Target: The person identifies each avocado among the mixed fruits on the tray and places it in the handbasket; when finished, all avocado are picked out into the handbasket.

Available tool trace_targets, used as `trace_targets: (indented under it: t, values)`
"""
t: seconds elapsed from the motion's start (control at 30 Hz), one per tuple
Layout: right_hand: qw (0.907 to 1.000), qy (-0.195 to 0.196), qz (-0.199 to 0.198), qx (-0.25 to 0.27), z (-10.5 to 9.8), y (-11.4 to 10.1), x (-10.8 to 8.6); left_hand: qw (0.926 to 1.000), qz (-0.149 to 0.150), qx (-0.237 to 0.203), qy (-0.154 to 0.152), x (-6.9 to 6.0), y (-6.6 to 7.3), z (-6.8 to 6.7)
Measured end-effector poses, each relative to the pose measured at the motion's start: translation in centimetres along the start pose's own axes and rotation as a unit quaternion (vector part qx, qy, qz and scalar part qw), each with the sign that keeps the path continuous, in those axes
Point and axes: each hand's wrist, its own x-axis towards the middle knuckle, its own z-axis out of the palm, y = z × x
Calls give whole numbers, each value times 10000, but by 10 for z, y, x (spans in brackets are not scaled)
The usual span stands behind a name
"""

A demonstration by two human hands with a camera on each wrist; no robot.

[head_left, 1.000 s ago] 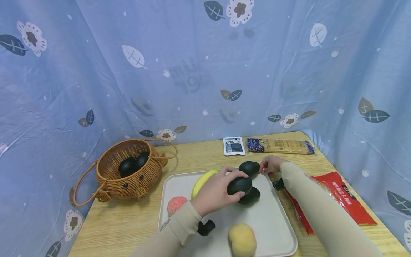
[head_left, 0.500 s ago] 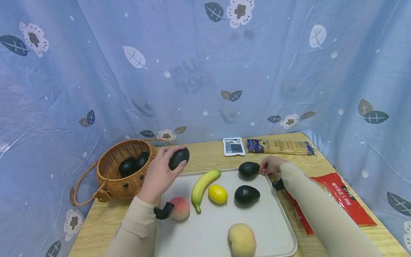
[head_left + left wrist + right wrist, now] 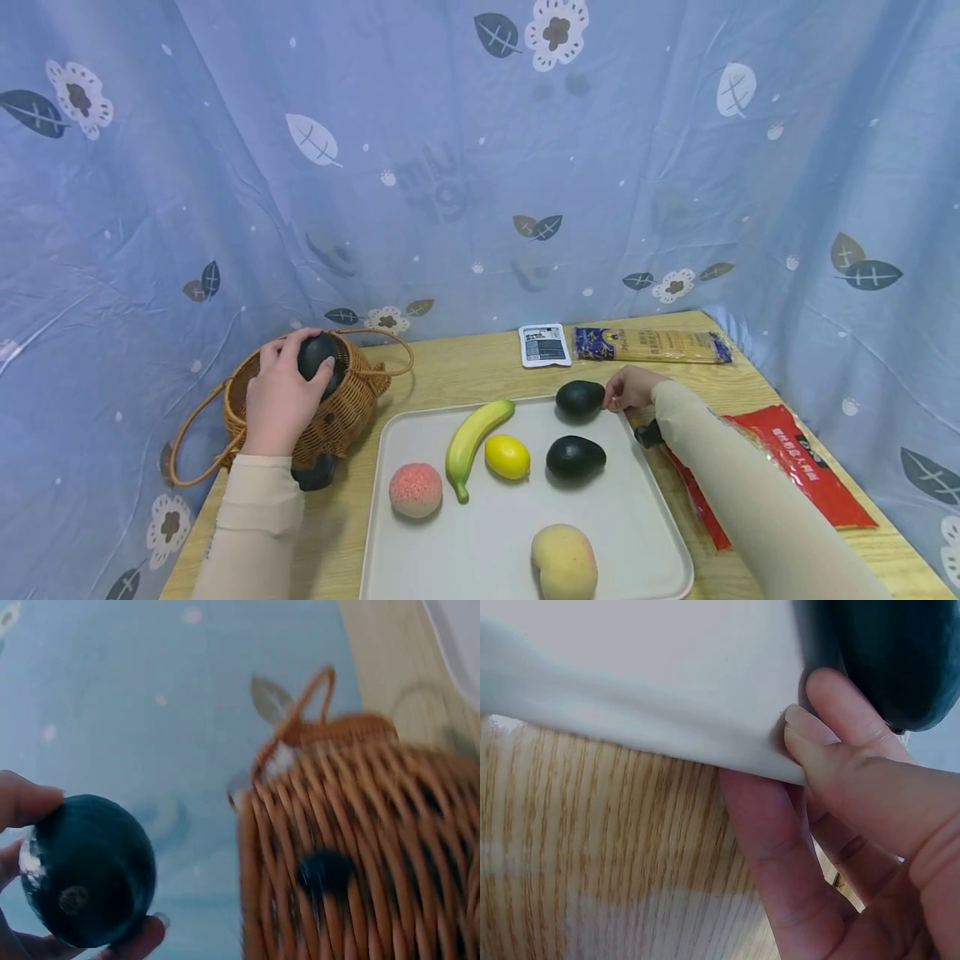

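A dark avocado [image 3: 94, 862] is gripped by my left hand [image 3: 283, 396], over the mouth of the wicker basket [image 3: 330, 429]. Wrist and fingers hide most of the basket's inside. In the left wrist view the fruit hangs beside the woven wall, apart from it. At the far right corner of the white tray [image 3: 495, 542], my right hand [image 3: 630, 388] pinches the rim between thumb and fingers, one finger underneath. Close by it lies another avocado [image 3: 580, 400], and a third avocado [image 3: 575, 457] sits nearer on the tray.
The tray also bears a banana [image 3: 474, 446], a lemon [image 3: 507, 457], a pink peach [image 3: 416, 490] and a yellow peach [image 3: 564, 560]. Behind stand a small white packet [image 3: 545, 345] and a noodle pack [image 3: 652, 344]. A red bag [image 3: 802, 467] lies under the right forearm.
My left hand has lifted an avocado off the tray and carried it left to the basket. The right hand has stayed at the tray corner.
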Motion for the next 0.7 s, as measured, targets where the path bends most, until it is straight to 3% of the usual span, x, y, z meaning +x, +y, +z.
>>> trace_targets:
  t: [0.2, 0.47, 0.6, 0.7]
  values:
    - [10000, -14, -37, 26, 2, 5, 4, 9987, -208, 417, -216, 8, -25, 2]
    - [10000, -17, -63, -17, 1, 5, 8, 9934, -498, 747, -709, 11, -44, 11]
    - [10000, -36, -79, 2, 1, 6, 8, 9910, -430, 994, -786, 9, -47, 14]
    - [10000, -35, -60, 49, 1, 8, 8, 9923, -220, 1022, -671, 5, -38, 14]
